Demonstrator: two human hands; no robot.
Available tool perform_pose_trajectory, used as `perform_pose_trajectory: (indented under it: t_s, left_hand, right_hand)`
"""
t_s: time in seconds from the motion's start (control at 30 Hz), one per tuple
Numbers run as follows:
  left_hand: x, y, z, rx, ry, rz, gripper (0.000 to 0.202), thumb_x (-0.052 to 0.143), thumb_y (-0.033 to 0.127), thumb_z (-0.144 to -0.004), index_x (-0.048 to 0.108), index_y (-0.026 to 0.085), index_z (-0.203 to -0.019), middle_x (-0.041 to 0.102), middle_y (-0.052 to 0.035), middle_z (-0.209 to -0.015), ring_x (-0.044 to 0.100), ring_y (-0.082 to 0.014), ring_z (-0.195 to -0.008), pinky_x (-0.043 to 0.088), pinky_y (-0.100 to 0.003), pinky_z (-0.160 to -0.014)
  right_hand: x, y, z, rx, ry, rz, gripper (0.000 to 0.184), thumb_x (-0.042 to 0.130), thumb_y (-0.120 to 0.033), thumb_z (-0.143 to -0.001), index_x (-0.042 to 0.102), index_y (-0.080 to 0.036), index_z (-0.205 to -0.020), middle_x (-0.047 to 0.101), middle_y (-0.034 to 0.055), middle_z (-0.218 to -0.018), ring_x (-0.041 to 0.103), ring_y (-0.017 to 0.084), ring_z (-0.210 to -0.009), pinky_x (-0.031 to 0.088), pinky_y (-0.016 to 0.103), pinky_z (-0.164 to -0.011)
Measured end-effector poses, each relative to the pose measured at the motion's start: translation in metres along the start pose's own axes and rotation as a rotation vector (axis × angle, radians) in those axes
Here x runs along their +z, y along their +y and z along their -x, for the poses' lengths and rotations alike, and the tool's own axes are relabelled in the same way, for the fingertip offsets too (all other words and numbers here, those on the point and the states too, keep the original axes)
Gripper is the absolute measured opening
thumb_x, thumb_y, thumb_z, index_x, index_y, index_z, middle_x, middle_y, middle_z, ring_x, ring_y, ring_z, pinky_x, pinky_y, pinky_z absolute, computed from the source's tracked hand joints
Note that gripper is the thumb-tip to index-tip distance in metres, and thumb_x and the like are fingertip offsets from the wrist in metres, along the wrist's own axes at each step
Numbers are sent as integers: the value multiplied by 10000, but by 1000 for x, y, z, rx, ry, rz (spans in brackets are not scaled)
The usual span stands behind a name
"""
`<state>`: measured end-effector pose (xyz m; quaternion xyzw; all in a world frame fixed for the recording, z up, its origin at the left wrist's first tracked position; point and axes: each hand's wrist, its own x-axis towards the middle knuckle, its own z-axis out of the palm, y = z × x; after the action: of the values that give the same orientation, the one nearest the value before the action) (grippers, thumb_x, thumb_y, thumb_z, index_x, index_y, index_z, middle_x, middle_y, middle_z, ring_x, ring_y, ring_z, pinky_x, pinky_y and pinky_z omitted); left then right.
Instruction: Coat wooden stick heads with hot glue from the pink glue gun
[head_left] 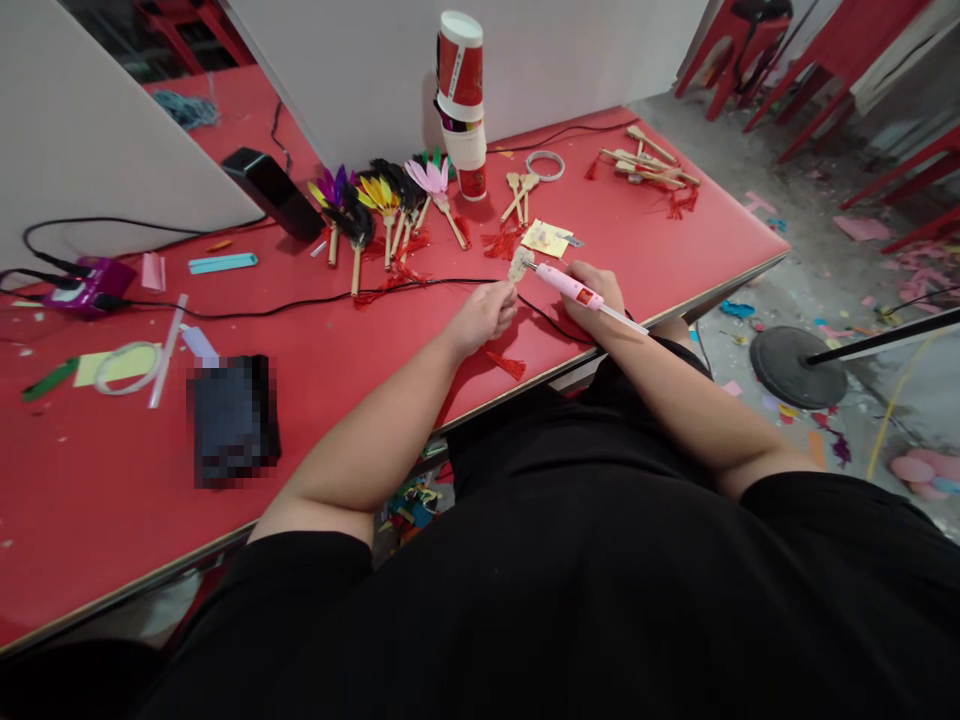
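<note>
My right hand [596, 295] is closed around a pink glue gun [571, 289], its tip pointing left at a small pale wooden piece [519, 264]. My left hand [486, 313] is pinched shut on that piece's lower end, just left of the gun's tip. A red tassel [507, 363] lies on the red table [375, 340] below my left hand. A black cord [315, 300] runs across the table under both hands.
A row of feathered wooden sticks [386, 205] lies behind my hands, with stacked paper cups [462, 100], a yellow paper [546, 238], bare wooden sticks [649, 165] and a tape ring [545, 165]. At left: a black stapler-like box [274, 192], a purple device [94, 285], a blurred dark object [232, 420].
</note>
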<state>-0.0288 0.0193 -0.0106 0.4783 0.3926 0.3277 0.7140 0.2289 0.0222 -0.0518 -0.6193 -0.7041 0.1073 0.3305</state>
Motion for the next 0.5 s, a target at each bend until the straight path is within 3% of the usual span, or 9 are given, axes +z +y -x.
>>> perform_pose_trajectory:
  t_s: [0.23,0.4,0.5]
  left_hand:
    - [-1,1,1,10,-13,-24,523,596,416,-1228,419,243,-767,285,92,-609,160,-53,-469,164,-175,-454]
    - [-3,0,1,30,-25,-52,483,474,330,-1249,410,249,-777,268,91,-607,153,-61,-468,149,-197,-465]
    - [-4,0,-1,25,-33,-54,491,555,389,-1233,399,253,-788,269,95,-611,148,-59,-475,147,-200,-467]
  right_hand:
    - [0,-1,0,6,6,-10,115,642,-330,-896,717,-265,-955,782,48,-870,695,269,-788,399,365,-731]
    - [1,-1,-1,10,11,-19,113,644,-363,-904,705,-273,-935,773,46,-850,688,269,-783,391,363,-722]
    - [1,-2,-1,16,18,-23,119,648,-377,-905,702,-274,-928,766,43,-838,693,266,-782,386,359,-716]
